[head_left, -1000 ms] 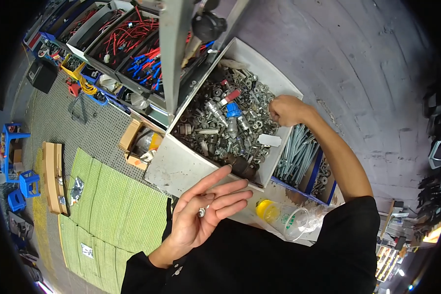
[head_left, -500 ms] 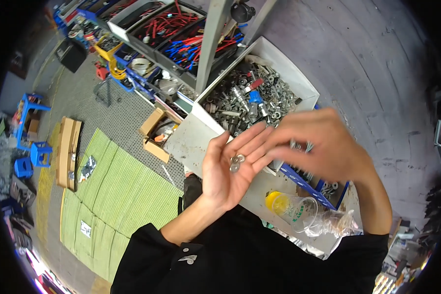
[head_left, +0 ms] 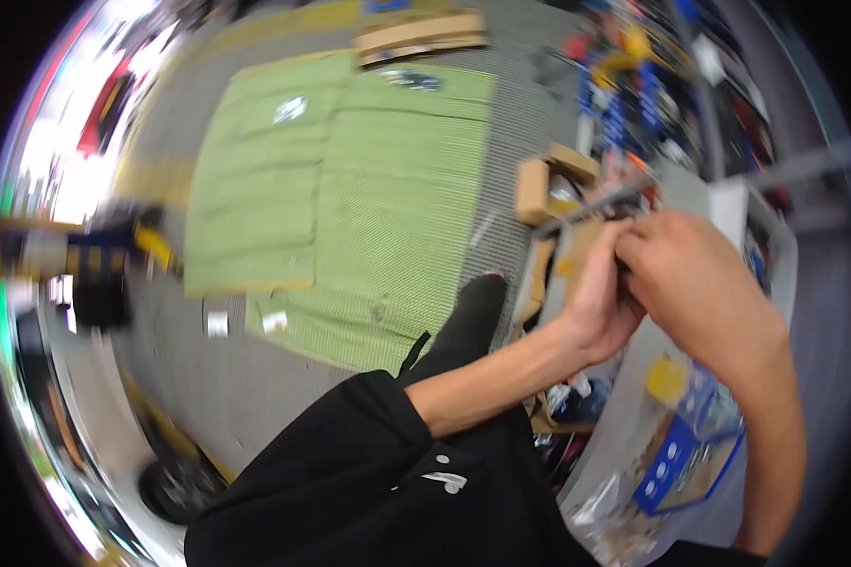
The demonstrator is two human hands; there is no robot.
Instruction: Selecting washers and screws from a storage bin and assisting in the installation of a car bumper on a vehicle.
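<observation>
My left hand [head_left: 598, 295] is raised at the right of the head view, fingers curled up against my right hand [head_left: 686, 269], which bends closed over its fingertips. The two hands touch; whatever lies between them is hidden and the picture is smeared by motion. Behind them stands a white parts bin [head_left: 771, 241], partly covered by my right hand and arm. Below them are a yellow-bottomed clear cup [head_left: 669, 378] and a blue box [head_left: 671, 463] on the bench.
A green mat [head_left: 378, 189] covers much of the floor, with a long cardboard box [head_left: 421, 38] beyond it. An open cardboard box [head_left: 539, 189] is beside the bench. Crowded bins fill the upper right. A vehicle wheel [head_left: 170, 491] is at lower left. My dark-clad leg [head_left: 459, 331] extends forward.
My view has swung left toward the floor. My right hand came out of the bin onto my left hand, whose open palm showed small washers earlier and is now curled and hidden.
</observation>
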